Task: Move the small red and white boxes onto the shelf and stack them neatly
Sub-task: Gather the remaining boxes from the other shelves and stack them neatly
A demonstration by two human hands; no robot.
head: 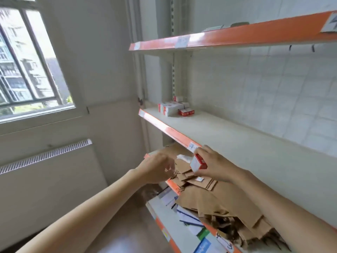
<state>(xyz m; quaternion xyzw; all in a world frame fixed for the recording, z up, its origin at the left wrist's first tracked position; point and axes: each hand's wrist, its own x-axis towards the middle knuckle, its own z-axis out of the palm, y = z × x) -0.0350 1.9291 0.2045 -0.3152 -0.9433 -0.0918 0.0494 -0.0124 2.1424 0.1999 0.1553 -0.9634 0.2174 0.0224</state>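
Observation:
My right hand grips a small red and white box, tilted, just below the front edge of the middle shelf. My left hand hovers to the left of it with its fingers curled; whether it holds anything is unclear. A white scrap or box shows between the two hands. Several small red and white boxes are stacked at the far left end of the middle shelf.
Brown paper bags lie piled on the shelf below the hands. Lower down lie blue and white packets. An orange-edged top shelf runs overhead. A window and a radiator are on the left wall.

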